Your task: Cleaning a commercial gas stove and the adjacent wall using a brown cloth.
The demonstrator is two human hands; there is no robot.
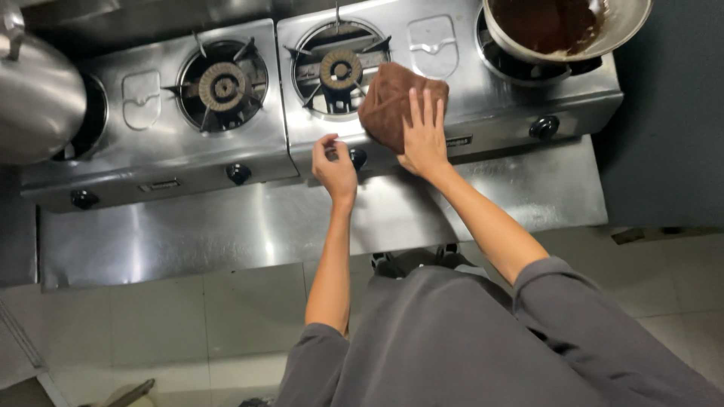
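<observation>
My right hand (424, 134) lies flat, fingers spread, on a brown cloth (386, 102) pressed against the steel top of a gas stove (452, 83), just right of the middle burner (341, 69). My left hand (335, 167) is curled at the stove's front edge, fingertips pinched beside a black control knob (359, 157). Whether it grips the knob is unclear.
A second steel stove (151, 143) with a burner (223, 86) stands to the left, and a large metal pot (38, 94) is at far left. A pan (562, 26) of dark brown food sits at top right. Black knobs (544, 126) line the fronts. Steel shelf (226, 226) below.
</observation>
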